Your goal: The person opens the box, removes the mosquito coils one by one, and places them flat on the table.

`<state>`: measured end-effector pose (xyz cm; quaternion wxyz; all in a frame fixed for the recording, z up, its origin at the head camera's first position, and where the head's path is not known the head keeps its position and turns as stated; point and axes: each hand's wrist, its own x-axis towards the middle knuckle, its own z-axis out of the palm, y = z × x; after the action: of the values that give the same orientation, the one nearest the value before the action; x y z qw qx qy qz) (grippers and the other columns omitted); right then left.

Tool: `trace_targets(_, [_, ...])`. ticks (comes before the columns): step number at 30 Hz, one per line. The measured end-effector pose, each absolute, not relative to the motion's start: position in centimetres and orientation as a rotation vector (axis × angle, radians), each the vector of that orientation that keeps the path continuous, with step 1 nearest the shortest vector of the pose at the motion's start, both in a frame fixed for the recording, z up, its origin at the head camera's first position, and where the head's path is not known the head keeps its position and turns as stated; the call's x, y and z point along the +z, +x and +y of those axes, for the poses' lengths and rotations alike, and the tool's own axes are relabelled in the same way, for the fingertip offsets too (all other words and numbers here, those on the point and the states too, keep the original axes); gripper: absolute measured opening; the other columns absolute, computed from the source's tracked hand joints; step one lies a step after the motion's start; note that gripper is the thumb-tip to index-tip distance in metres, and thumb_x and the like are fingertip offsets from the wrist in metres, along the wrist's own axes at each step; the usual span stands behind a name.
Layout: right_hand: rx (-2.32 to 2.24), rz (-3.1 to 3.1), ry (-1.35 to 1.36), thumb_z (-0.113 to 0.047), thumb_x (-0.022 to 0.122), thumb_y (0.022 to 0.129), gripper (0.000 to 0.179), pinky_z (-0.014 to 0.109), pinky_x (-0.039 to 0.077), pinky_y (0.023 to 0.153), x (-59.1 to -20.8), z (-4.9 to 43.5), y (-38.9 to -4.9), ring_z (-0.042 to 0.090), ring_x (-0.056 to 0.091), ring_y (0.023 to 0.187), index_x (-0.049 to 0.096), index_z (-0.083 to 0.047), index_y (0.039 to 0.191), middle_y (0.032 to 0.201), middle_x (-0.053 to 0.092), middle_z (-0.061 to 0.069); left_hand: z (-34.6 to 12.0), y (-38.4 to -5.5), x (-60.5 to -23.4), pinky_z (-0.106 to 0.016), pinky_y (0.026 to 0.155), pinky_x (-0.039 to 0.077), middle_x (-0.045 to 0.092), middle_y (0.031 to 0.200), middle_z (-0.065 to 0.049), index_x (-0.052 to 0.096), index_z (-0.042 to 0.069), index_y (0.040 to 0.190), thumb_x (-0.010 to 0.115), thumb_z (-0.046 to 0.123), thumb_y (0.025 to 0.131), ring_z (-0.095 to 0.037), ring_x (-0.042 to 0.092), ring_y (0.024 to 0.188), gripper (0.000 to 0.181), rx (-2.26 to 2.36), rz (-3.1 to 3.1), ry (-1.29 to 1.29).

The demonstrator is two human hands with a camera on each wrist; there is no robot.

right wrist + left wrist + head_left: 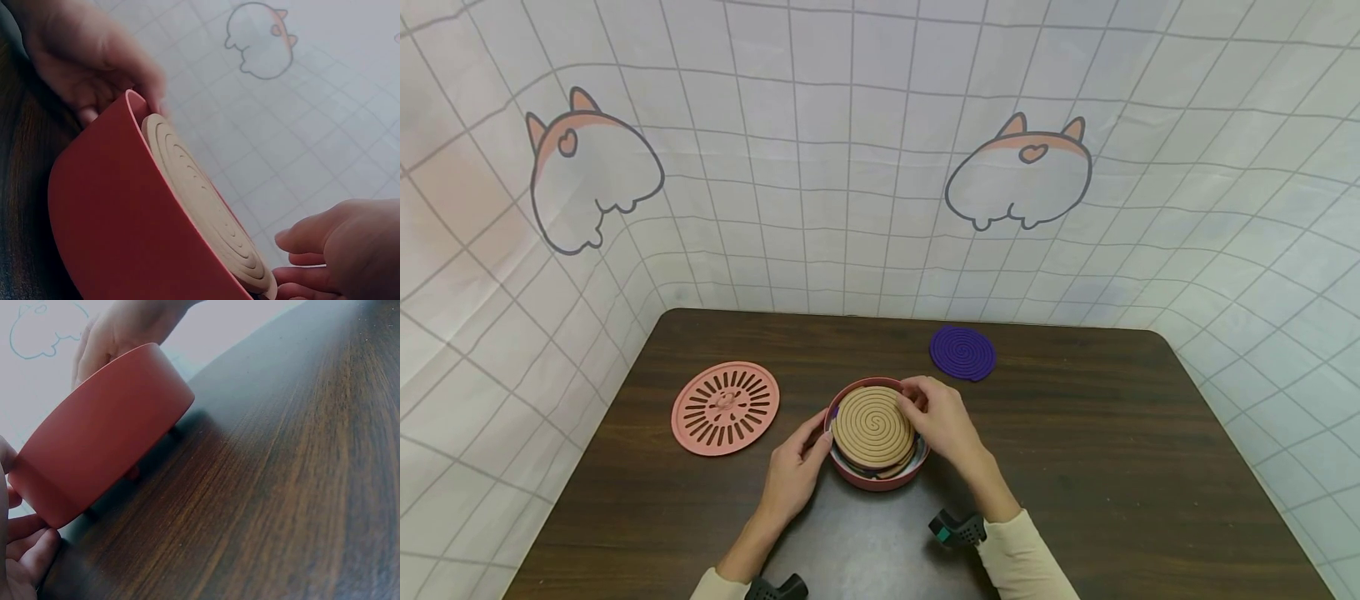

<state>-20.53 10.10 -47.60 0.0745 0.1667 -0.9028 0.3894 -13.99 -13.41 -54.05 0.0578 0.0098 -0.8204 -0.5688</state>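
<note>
Landmark: round red holder (880, 477), standing on short dark feet near the middle of the dark wood-grain worktop (1112, 467), toward the person's edge

Contents: a tan spiral coil (874, 426) lies tilted in the top of the holder, its far edge at rim height; darker pieces show beneath its near edge, too hidden to identify

Left hand (795, 471): on the holder's left side, thumb up at the rim, fingers pressed against the outer wall and curled round it; the left wrist view shows fingertips (28, 550) against the wall's base

Right hand (942, 419): on the holder's right and far side, fingertips pinching the tan spiral coil's far-right edge; palm rests over the rim and covers that part of it

Items around the holder:
- Pink slotted lid (726, 407), flat on the worktop to the holder's left, apart from it
- Purple spiral coil (962, 352), flat on the worktop beyond the holder to its right, just past the right hand, not touching

Backdrop: white gridded cloth (850, 167) with cartoon animal prints rises behind and beside the worktop

Obstructions: both hands flank the holder, hiding its side walls from the head view
</note>
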Motion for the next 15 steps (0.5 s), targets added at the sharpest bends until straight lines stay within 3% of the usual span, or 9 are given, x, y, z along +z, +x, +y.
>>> trace_targets(7, [1.088,-2.764,0.517,-0.019,0.070,0.094,0.024,0.026,0.047,0.069,-47.53,10.05,-20.46,0.015,0.056,0.077,0.072,-0.006,0.114,0.091,0.068,0.002,-13.41,-13.97,-54.08,-0.037,0.104,0.051,0.064,0.138,-0.001,0.058,0.021,0.142,0.058,0.034,0.102,-0.016,0.061,0.127,0.042,-1.747,-2.473,0.023])
trace_targets(15, [1.082,-2.753,0.535,-0.018,0.070,0.093,0.023,0.028,0.046,0.071,-47.47,10.05,-20.27,0.014,0.054,0.078,0.073,-0.007,0.113,0.089,0.067,0.000,-13.45,-14.00,-54.12,-0.032,0.102,0.052,0.064,0.138,-0.001,0.058,0.022,0.141,0.059,0.034,0.101,-0.015,0.062,0.126,0.042,-1.756,-2.471,0.020])
